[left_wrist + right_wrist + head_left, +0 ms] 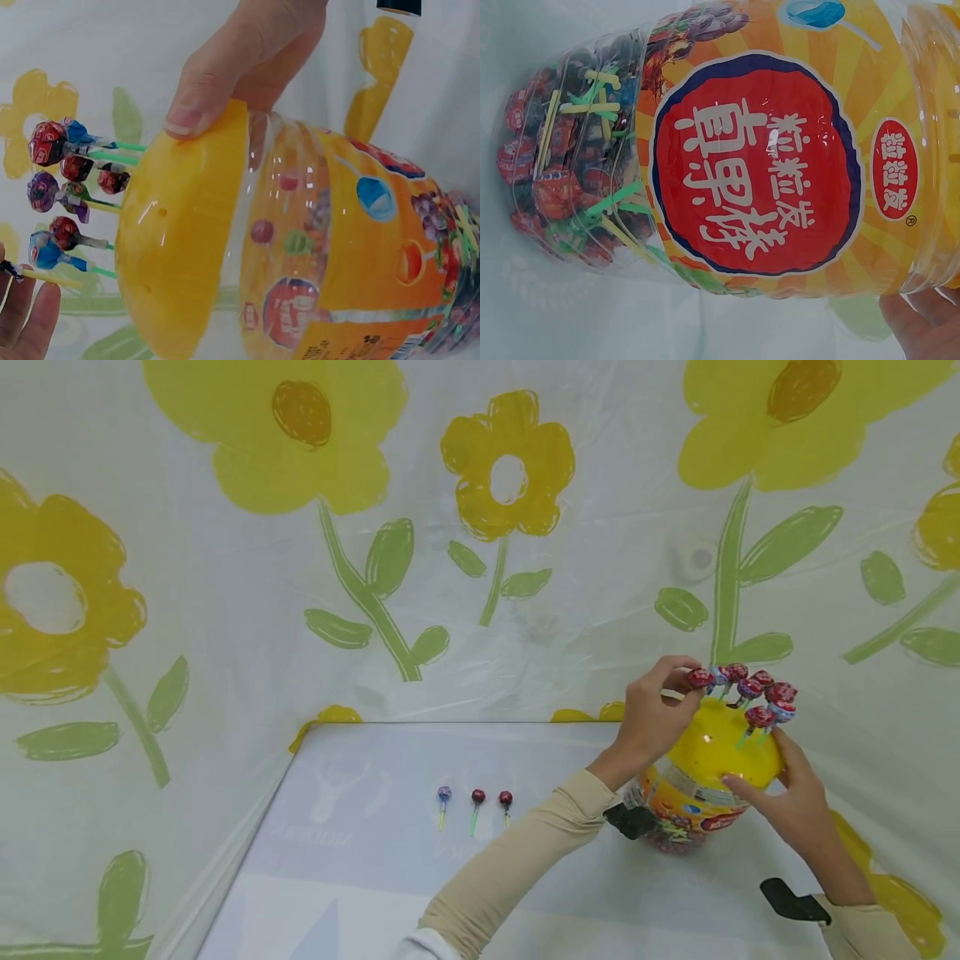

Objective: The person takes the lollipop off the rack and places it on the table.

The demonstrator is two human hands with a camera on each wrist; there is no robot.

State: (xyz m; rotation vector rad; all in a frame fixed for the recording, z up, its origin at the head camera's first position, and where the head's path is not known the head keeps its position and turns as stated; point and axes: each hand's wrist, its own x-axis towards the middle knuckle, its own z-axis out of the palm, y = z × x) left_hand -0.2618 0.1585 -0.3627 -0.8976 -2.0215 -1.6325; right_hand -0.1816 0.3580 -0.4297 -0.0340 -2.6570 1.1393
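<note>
A tall clear jar (757,165) with a printed orange and red label stands under a domed yellow lid (716,747). Several wrapped lollipops (760,717) stick up out of the lid, their heads outward. My left hand (654,708) pinches one lollipop (54,279) by its yellow stick, close over the lid's left side. Small holes show in the lid in the left wrist view. My right hand (798,797) grips the lid from the right, its thumb (191,116) lying on the yellow dome. Inside the jar's lower part lie more lollipops (544,165) with green and yellow sticks.
Three lollipops lie in a row on the white table (337,852): a blue-purple one (444,794) and two dark red ones, the nearer to the jar here (506,797). Behind the table hangs a white sheet (600,568) with yellow flowers.
</note>
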